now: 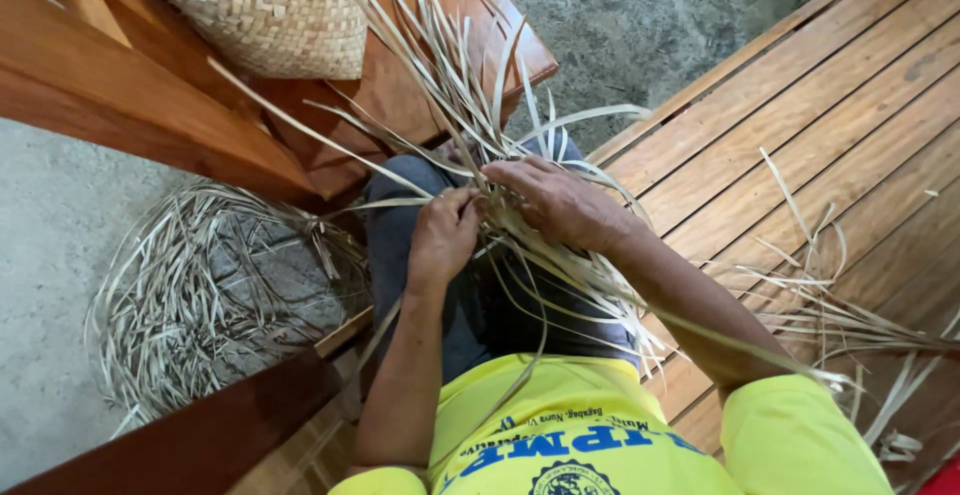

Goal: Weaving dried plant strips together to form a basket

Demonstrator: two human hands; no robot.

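A bundle of pale dried leaf strips (470, 65) fans up and away from my lap. My left hand (443, 235) is closed around strips at the base of the bundle. My right hand (560, 200) lies over the same strips just to the right, fingers curled on them. Loose ends trail down across my dark trousers (395, 215) and yellow shirt (560, 425).
A woven basket (275, 10) sits on a wooden bench (120, 95) at top left. A heap of loose strips (200, 295) lies on the concrete floor at left. More strips (830, 305) rest on the slatted wooden platform (800, 105) at right.
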